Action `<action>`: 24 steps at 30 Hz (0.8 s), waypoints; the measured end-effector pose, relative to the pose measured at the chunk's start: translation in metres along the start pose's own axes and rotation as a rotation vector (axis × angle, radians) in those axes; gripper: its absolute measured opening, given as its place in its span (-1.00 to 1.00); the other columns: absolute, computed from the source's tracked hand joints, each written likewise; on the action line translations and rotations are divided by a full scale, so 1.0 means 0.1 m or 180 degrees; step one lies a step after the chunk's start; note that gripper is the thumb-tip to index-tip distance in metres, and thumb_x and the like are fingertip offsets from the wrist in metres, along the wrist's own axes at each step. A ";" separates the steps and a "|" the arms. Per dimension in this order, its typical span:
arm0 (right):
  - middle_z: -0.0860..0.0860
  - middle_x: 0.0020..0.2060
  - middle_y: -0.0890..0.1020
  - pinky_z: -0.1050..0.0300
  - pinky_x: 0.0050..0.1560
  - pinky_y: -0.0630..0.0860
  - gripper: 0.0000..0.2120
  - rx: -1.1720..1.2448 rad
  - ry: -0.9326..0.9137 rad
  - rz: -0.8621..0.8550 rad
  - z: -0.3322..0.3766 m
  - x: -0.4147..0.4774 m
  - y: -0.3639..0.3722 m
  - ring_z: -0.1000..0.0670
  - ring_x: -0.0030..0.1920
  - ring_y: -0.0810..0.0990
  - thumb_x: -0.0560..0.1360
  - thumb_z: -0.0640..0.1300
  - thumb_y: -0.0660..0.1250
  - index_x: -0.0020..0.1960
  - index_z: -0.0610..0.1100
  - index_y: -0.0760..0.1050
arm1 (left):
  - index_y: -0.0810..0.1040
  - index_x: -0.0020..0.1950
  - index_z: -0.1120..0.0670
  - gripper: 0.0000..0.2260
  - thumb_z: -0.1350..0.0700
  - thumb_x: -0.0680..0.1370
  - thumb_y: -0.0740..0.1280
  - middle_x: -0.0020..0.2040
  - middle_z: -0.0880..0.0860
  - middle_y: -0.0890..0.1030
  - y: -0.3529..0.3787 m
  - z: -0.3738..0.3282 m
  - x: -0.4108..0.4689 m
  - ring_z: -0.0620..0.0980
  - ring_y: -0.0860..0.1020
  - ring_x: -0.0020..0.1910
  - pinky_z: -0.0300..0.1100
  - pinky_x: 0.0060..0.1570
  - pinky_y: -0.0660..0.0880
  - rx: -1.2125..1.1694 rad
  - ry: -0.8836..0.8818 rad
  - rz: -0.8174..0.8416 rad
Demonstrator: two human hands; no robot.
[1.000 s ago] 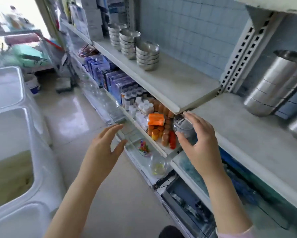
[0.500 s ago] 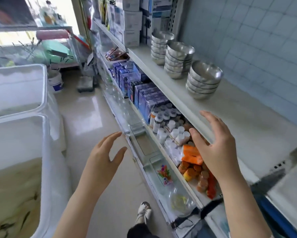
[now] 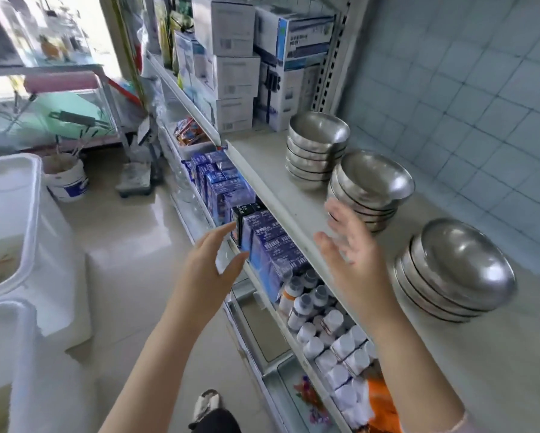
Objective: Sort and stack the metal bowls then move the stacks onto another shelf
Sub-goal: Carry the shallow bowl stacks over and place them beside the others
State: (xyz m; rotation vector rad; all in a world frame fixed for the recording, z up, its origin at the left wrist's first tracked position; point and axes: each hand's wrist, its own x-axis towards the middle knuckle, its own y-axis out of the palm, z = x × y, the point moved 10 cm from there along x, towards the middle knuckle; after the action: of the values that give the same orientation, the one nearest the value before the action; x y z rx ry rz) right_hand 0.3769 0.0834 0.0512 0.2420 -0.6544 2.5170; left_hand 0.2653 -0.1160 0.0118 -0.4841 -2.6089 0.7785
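Blue cartons (image 3: 262,245) were ranged in a row, with white-capped bottles (image 3: 334,339) packed just beside them. White boxes (image 3: 234,73) were stacked at the far end, near the tiled wall (image 3: 481,89). A white bucket (image 3: 67,179) was set on the floor, near a large white tub (image 3: 19,214).

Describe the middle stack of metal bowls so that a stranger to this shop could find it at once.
Find the white shelf against the pale blue tiled wall, where metal bowls stand in three stacks in a row. The middle stack stands just beyond the open right hand; it alone has a stack on each side.
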 end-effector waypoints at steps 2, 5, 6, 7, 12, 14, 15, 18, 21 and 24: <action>0.21 0.45 0.42 0.41 0.28 0.39 -0.50 0.0335 0.0287 -0.0038 -0.20 0.20 0.20 0.22 0.41 0.42 0.60 0.03 0.29 0.51 0.07 0.30 | 0.38 0.42 0.01 -0.51 0.03 0.51 0.38 0.32 -0.02 0.49 0.19 0.06 0.52 -0.03 0.48 0.27 -0.03 0.29 0.43 0.0007 0.0149 0.0215; 0.27 0.49 0.34 0.47 0.28 0.34 -0.48 0.0540 0.0505 -0.0290 -0.35 0.48 0.37 0.27 0.45 0.35 0.57 0.04 0.23 0.50 0.20 0.20 | 0.28 0.48 -0.05 -0.41 -0.05 0.49 0.39 0.39 -0.05 0.42 0.54 0.17 1.33 -0.08 0.42 0.33 -0.08 0.33 0.39 -0.0109 0.0268 0.0690; 0.29 0.50 0.30 0.47 0.30 0.32 -0.47 0.0572 0.0552 -0.0401 -0.39 0.58 0.41 0.28 0.46 0.32 0.57 0.04 0.22 0.50 0.22 0.16 | 0.24 0.49 -0.08 -0.36 -0.10 0.46 0.40 0.42 -0.05 0.38 0.68 0.21 1.60 -0.07 0.40 0.37 -0.08 0.33 0.38 -0.0178 0.0295 0.0879; 0.31 0.51 0.26 0.47 0.32 0.30 -0.46 0.0584 0.0596 -0.0536 -0.41 0.68 0.43 0.29 0.48 0.29 0.58 0.03 0.22 0.51 0.22 0.14 | 0.21 0.50 -0.09 -0.31 -0.15 0.44 0.40 0.45 -0.04 0.36 0.82 0.24 1.85 -0.04 0.38 0.39 -0.08 0.32 0.38 -0.0201 0.0328 0.1073; 0.35 0.54 0.15 0.48 0.33 0.26 -0.40 0.0553 0.0839 -0.1334 -0.49 1.05 0.50 0.29 0.52 0.20 0.58 -0.01 0.21 0.54 0.21 0.04 | 0.07 0.55 -0.06 -0.08 -0.09 0.34 0.54 0.48 0.07 0.32 1.43 0.19 2.68 0.05 0.33 0.43 -0.08 0.33 0.31 -0.0204 0.0576 0.2022; 0.46 0.50 0.11 0.51 0.33 0.24 -0.37 0.0464 0.0947 -0.1599 -0.53 1.13 0.55 0.35 0.50 0.16 0.56 0.04 0.22 0.53 0.27 0.01 | 0.03 0.56 0.05 0.01 -0.08 0.30 0.56 0.49 0.11 0.30 1.60 0.07 2.76 0.07 0.33 0.43 -0.17 0.33 0.26 -0.0181 0.0993 0.2347; 0.53 0.47 0.08 0.52 0.33 0.22 -0.36 0.0410 0.1011 -0.1722 -0.53 1.18 0.57 0.41 0.48 0.14 0.54 0.09 0.22 0.51 0.32 -0.02 | 0.04 0.56 0.09 0.04 -0.11 0.27 0.58 0.48 0.12 0.33 1.66 0.01 2.78 0.06 0.35 0.43 -0.20 0.34 0.25 -0.0315 0.1156 0.2501; 0.60 0.43 0.03 0.51 0.40 0.16 -0.32 0.0368 0.1195 -0.2042 -0.56 1.30 0.58 0.51 0.43 0.10 0.47 0.19 0.24 0.45 0.42 -0.07 | 0.13 0.52 0.05 0.05 -0.21 0.19 0.59 0.36 0.01 0.48 1.80 -0.05 2.82 -0.09 0.46 0.33 -0.06 0.35 0.38 -0.0992 0.1155 0.3028; 0.40 0.55 0.01 0.25 0.54 0.10 -0.28 0.0276 0.1269 -0.2224 -0.61 1.42 0.57 0.39 0.51 0.06 0.52 0.27 0.26 0.52 0.33 -0.10 | 0.25 0.44 0.02 -0.05 -0.11 0.15 0.60 0.25 -0.04 0.55 1.80 -0.01 2.88 -0.17 0.54 0.21 -0.14 0.27 0.46 -0.1301 0.0984 0.3243; 0.30 0.58 0.09 0.12 0.55 0.13 -0.12 0.0236 0.1184 -0.2334 -0.66 1.48 0.56 0.32 0.53 0.10 0.43 0.37 0.35 0.57 0.24 -0.07 | 0.30 0.39 -0.03 -0.07 -0.18 0.11 0.62 0.17 -0.08 0.60 1.75 0.08 2.94 -0.20 0.58 0.14 -0.16 0.23 0.49 -0.1382 0.1077 0.3406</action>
State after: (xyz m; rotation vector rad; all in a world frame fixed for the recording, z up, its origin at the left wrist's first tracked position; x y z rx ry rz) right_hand 0.2196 0.1398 0.0151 0.0217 -0.2511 1.8078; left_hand 0.0431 0.1426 -0.0218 -2.0090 -2.0492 0.3072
